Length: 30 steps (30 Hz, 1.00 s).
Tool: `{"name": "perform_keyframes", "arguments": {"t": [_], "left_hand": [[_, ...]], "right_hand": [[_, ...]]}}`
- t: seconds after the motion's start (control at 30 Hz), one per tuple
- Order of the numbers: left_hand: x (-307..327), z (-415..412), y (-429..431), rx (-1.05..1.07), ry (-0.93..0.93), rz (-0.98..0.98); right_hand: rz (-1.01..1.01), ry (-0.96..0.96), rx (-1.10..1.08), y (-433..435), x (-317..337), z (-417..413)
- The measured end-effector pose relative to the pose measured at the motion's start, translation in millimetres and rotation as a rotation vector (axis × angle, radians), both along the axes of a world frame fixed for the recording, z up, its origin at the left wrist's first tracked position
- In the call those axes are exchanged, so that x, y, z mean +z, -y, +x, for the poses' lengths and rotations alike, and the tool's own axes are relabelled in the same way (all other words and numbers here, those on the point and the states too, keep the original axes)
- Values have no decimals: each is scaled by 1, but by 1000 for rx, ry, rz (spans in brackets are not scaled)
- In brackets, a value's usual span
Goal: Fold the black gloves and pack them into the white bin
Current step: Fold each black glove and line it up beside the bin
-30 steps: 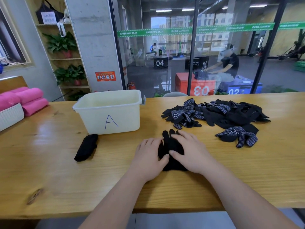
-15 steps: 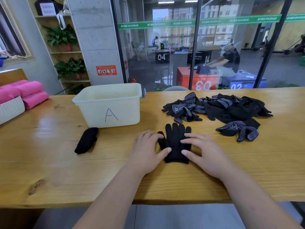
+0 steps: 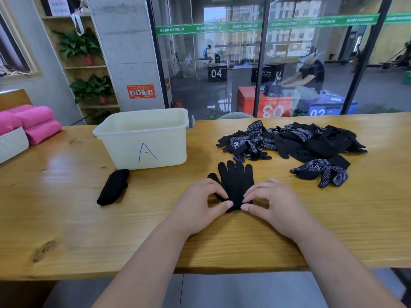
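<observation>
Your wooden table [image 3: 66, 218] spans the whole view, with a glass wall behind it. The white bin [image 3: 164, 143], marked "A" on its near wall, sits upright at left-centre of the table; from this angle you can't tell what's inside. The glove pile [image 3: 300, 141] is a loose heap of black gloves at the far right, some showing dotted palms, well apart from the bin. A loose dotted pair [image 3: 322, 172] lies just in front of the heap, touching its near edge. Pink rolled towels [image 3: 35, 123] and a white basket [image 3: 11, 143] sit at the far left edge. Your left hand [image 3: 198, 203] and right hand [image 3: 273, 203] are both on the table in front of you, fingers curled, thumb and forefinger of each pinching the cuff end of the flat glove [image 3: 236, 181] from either side. That glove lies flat between your hands, fingers spread and pointing away from you, between the bin and the dotted pair and touching neither. I can't tell if a second glove is stacked under it. The folded glove [image 3: 113, 186] lies on the table just in front of the bin's near left corner, outside the bin.
</observation>
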<state>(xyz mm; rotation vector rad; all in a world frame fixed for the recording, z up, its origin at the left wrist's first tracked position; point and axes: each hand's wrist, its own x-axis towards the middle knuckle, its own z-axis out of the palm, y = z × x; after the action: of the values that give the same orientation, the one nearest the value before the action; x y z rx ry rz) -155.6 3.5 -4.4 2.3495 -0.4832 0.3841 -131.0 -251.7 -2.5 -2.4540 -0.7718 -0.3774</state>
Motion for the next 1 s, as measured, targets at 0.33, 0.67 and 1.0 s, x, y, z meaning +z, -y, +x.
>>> {"name": "perform_keyframes", "arguments": {"t": [0.33,0.67,1.0], "left_hand": [[-1,0,2,26,74,65],[4,-4,3,116,-76,-75],[6,-4,9,159,-53,-2]], "right_hand": [[78,-4,-13,0,-1,-1],[138,-154,-130,0,3,-2],[130,-99,-226,-11,3,-2]]}}
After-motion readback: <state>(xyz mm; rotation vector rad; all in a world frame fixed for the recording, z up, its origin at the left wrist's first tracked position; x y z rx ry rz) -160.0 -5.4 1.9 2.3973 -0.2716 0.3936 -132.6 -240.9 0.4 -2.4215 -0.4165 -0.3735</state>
